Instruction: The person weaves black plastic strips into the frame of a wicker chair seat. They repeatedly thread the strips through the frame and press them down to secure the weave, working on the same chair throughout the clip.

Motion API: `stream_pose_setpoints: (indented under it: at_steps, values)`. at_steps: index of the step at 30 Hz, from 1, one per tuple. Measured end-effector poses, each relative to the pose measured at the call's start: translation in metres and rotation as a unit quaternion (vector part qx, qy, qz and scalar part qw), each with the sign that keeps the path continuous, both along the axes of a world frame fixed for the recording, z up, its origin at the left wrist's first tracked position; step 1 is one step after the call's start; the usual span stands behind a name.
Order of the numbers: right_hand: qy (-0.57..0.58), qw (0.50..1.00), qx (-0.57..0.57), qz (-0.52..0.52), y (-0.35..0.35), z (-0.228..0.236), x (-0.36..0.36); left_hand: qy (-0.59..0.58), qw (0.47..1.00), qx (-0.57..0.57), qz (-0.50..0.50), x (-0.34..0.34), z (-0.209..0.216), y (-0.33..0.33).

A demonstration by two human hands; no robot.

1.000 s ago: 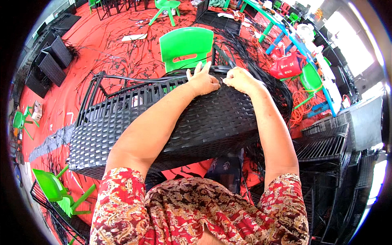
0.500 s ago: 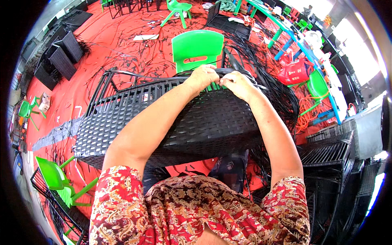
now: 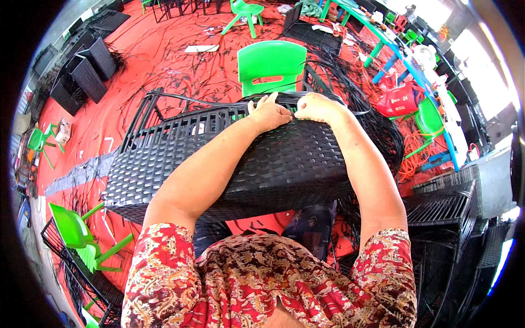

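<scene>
In front of me is a black woven wicker panel on a frame [image 3: 295, 153], its near part tightly woven and its far part showing bare slats. My left hand [image 3: 270, 115] rests at the far edge of the weave, fingers spread over the slats and thumb pointing toward the right hand. Just beside it, my right hand [image 3: 324, 108] is closed, its fingertips pinched at the weave on what looks like a black plastic strip [image 3: 362, 113]; the tips are partly hidden. Loose black strips curve along the far side of the frame.
A green plastic chair [image 3: 270, 65] stands right behind the frame. At right lie a bundle of black strips [image 3: 385, 131], a red bag [image 3: 402, 100] and a blue-green table [image 3: 377, 30]. Another green chair [image 3: 82, 235] is at near left. Scraps litter the red floor covering [image 3: 164, 60].
Both hands have come slightly nearer to me, from the slats onto the weave's edge. The left hand has let go of its pinch and spread its fingers. The view has shifted slightly.
</scene>
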State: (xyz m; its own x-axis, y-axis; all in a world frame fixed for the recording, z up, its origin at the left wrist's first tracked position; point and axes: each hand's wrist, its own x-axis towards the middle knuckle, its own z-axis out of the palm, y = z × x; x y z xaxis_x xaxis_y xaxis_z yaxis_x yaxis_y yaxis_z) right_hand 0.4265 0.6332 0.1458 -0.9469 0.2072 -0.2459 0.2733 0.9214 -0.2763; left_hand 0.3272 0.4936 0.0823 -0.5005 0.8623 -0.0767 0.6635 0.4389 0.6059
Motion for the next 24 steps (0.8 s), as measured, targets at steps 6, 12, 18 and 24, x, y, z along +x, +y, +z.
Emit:
stream_pose_setpoints:
  at_steps: [6, 12, 18, 24]
  values:
    - [-0.006, 0.999, -0.037, 0.03, 0.003, 0.006, -0.009, -0.082, 0.994, 0.067, 0.024, -0.004, -0.005, 0.005]
    - [0.007, 0.972, -0.208, -0.111, -0.015, 0.002, -0.021, -0.326, 0.905, 0.271, 0.043, -0.027, -0.024, -0.005]
    - [0.09, 0.959, -0.248, -0.102, -0.022, -0.016, -0.011, -0.145, 0.975, 0.166, -0.01, -0.031, 0.008, -0.036]
    - [0.092, 0.988, -0.117, -0.05, -0.025, -0.019, -0.016, 0.127, 0.991, -0.048, 0.011, -0.014, 0.007, -0.048]
